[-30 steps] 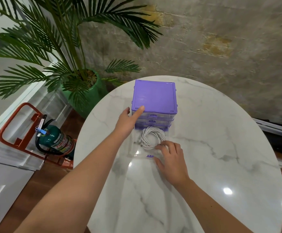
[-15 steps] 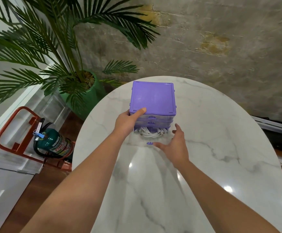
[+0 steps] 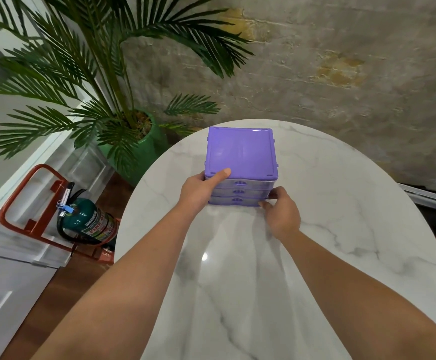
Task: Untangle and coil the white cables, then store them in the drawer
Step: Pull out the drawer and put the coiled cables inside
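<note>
Glossy purple plastic drawer unit on a polished, veined marble tabletop; rough, matt wall.

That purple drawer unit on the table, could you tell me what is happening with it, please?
A person is handling the purple drawer unit on the marble table. The left hand grips its front left corner, thumb on the lid. The right hand touches the front right corner by the bottom drawer. All three drawers look closed, and no white cables are in view.
</note>
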Tool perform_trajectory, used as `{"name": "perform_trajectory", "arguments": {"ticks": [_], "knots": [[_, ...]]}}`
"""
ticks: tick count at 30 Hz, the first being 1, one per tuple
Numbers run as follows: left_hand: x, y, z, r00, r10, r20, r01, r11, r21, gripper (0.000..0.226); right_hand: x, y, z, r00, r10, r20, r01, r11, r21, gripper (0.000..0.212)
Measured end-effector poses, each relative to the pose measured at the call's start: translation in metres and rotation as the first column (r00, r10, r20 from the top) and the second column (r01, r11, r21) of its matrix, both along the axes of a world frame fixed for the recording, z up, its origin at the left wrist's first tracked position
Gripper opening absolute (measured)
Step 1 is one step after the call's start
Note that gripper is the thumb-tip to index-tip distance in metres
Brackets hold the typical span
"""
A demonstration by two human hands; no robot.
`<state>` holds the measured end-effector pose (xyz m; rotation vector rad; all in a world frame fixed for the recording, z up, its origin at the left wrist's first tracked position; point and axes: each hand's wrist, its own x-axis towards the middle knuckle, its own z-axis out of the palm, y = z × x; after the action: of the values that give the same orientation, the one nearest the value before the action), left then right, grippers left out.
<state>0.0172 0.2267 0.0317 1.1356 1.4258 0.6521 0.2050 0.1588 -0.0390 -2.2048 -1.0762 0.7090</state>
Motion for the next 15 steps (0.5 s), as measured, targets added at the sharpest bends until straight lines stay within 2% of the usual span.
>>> {"name": "perform_trajectory", "arguments": {"ticks": [5,15], "knots": [[0.0,-0.001,0.002,1.0,-0.004,-0.004,0.004,1.0,-0.004,0.035,0.002,-0.004,0.0,1.0,0.003,0.023,-0.003,1.0,0.003,0.022],[0.006,-0.013,0.002,0.999,0.004,-0.033,-0.003,1.0,0.03,0.049,0.012,-0.02,0.007,0.987,0.12,-0.109,-0.129,0.989,-0.076,0.041]]}}
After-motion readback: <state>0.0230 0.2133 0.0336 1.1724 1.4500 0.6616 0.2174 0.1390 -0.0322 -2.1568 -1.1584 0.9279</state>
